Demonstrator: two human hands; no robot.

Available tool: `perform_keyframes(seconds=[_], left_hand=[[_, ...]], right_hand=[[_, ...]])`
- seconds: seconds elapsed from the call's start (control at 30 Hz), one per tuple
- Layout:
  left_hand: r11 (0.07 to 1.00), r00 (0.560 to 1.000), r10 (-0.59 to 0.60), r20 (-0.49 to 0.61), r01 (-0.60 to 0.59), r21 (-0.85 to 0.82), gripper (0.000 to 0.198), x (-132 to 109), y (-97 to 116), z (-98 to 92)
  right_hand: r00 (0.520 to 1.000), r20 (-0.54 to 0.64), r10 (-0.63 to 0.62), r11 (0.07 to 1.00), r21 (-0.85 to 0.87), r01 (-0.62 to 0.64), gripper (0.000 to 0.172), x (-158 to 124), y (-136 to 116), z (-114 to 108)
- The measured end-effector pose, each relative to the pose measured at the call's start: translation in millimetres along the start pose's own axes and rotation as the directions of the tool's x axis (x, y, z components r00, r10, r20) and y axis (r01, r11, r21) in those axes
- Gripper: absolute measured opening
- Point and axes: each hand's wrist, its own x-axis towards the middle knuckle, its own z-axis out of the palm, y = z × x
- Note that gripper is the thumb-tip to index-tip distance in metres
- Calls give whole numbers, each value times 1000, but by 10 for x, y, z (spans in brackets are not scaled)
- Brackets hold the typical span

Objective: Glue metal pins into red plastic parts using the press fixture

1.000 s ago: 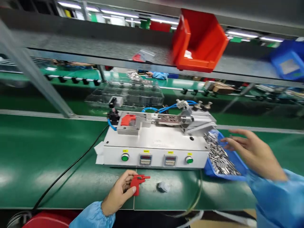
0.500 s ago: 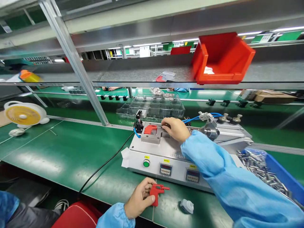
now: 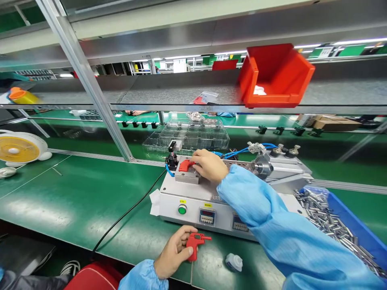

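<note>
1. the step in hand looks like seating a part in a fixture: the right hand (image 3: 208, 166) is down on the white bench machine (image 3: 193, 213), at a red plastic part (image 3: 185, 165) lying in the steel nest block (image 3: 187, 176) near the machine's left end.
2. the right hand's grip is together over that red part, with the fingers reaching to its right side. part of the contact is hidden behind the hand, so i cannot tell whether it is clamped or only pressing.
3. the left hand (image 3: 173, 257) has its grip clamped on a second red plastic part (image 3: 193, 245), shaped like a small pistol, and holds it just above the near edge of the green counter (image 3: 90, 209), in front of the machine.
4. a grey plastic cap (image 3: 234, 262) sits on the counter just right of the left hand. at the near right, a blue bin (image 3: 353, 225) holds loose steel pins (image 3: 320, 213). beyond the machine lies a clear compartment tray (image 3: 186, 137).
5. the next move seems to call for the red part to sit flat and square in the block, and for the right hand to clear the slide before the green button (image 3: 182, 210) is used.
</note>
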Motion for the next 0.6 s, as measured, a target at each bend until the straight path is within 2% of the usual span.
perform_keyframes(seconds=[0.13,0.3,0.6], left_hand=[[999,999,-13,-31,14,30,66,-5,65,19],[998,998,0,-56,3,57,64,25,85,24],[999,999,-25,-29,26,36,66,93,-15,-11]], right_hand=[[996,88,-12,998,-65,18,19,224,-121,-76],[989,145,-27,989,-140,48,12,352,-106,-138],[996,89,-2,989,-146,15,7,303,-82,-68]])
